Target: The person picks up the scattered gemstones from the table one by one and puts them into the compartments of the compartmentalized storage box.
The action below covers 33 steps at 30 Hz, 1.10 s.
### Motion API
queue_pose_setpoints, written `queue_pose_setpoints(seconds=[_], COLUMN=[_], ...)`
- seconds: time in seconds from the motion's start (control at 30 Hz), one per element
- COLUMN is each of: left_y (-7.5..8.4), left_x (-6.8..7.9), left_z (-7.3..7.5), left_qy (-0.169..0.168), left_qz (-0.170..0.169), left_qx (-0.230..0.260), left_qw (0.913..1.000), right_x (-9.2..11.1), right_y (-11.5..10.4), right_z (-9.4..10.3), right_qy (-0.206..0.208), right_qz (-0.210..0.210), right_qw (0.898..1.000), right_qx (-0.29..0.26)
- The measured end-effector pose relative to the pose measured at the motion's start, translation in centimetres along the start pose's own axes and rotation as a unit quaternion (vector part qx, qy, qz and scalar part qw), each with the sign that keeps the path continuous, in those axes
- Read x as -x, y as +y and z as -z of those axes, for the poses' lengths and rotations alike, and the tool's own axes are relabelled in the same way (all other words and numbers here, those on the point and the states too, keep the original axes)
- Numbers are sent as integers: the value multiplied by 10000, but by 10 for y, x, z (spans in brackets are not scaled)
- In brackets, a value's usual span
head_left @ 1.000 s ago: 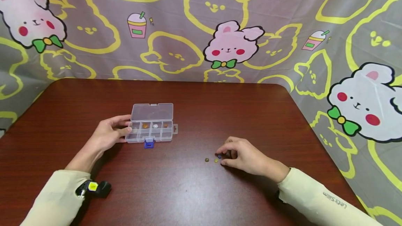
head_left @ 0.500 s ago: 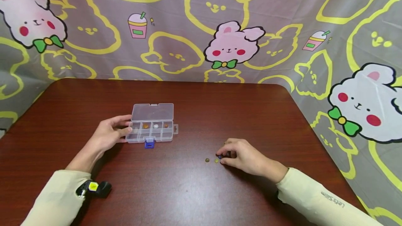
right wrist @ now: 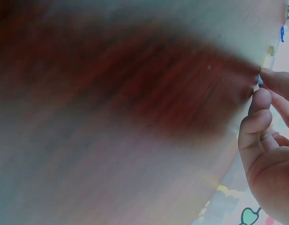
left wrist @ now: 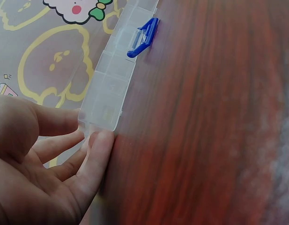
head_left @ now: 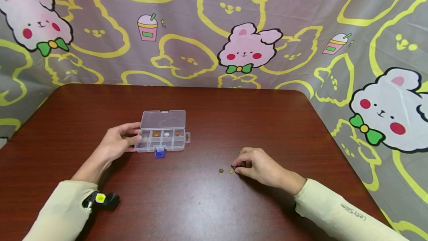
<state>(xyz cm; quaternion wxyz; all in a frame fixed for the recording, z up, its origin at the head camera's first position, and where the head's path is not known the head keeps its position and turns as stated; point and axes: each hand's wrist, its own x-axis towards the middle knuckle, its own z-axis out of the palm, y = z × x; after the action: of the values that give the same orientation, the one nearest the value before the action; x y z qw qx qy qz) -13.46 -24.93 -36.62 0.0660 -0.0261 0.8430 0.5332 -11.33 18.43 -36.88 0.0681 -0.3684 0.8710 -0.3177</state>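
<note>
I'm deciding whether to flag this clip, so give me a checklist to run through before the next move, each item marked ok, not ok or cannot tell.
1. Box held: ok, the left hand grips its left end.
2. Lid open: ok, it is swung back behind the compartments.
3. Blue bead in the right hand: ok, it sits between the tips of the fingers.
4. Blue bead lifted off the table: cannot tell, the fingers hide most of it.
5. No loose beads nearby: not ok, the yellow bead and dark bead lie on the table.
</note>
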Motion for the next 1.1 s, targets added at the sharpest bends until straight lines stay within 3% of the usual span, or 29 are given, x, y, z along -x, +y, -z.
queue_pose_setpoints(seconds=[0.73,1.1], left_y=[1,-1], left_x=[1,-1], left_z=[-1,0], left_qy=[2,7], left_qz=[-4,-22], left_qx=[6,-11], left_qw=[10000,10000], right_x=[2,3], right_y=[0,-3], right_z=[-3,1], right_qy=[364,379], right_qz=[-32,-437], right_qw=[9993,9982], right_qx=[-60,-168])
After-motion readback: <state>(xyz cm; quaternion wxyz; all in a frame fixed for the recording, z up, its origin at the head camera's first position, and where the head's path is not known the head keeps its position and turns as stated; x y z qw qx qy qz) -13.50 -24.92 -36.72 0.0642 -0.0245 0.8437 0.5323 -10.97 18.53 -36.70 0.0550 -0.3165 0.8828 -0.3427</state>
